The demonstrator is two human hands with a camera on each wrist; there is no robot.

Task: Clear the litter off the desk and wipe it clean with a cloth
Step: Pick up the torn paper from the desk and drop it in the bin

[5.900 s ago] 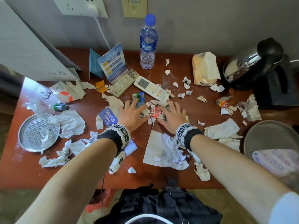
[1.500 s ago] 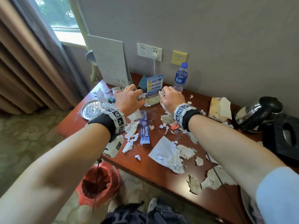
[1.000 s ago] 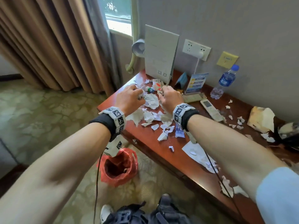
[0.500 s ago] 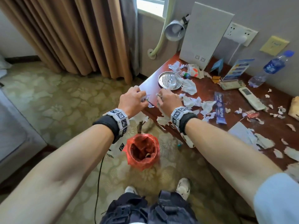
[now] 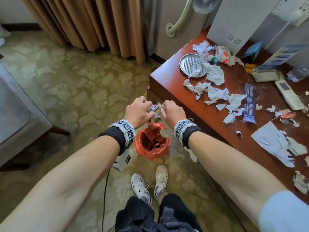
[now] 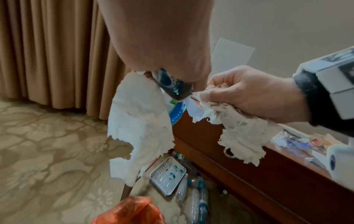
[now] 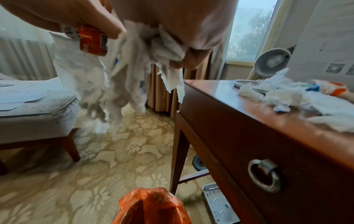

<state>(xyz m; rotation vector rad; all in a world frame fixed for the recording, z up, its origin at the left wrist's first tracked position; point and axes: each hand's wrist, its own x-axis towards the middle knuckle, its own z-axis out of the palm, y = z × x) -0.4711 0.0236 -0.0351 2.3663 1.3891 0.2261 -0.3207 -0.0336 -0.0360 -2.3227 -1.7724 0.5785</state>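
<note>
A red-brown wooden bench (image 5: 210,118) strewn with torn tissue scraps (image 5: 215,93) stands by tan curtains (image 5: 87,22) on patterned carpet (image 5: 70,84). Beside its corner, left hand (image 5: 138,112) and right hand (image 5: 172,113) each clutch tissue and wrappers above the orange-lined bin (image 5: 152,143). The bin's contents are too dim to identify.

Soft window daylight, glare on the desk (image 7: 220,89), wide-angle edge bending, wrist-view blur.

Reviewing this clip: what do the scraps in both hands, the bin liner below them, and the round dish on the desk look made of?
Scraps: soft tissue paper, matte, with fuzzy torn edges. Bin liner: thin orange-red plastic film, glossy and crinkled. Round dish: probably metal, silvery and reflective, with an embossed base.
</note>
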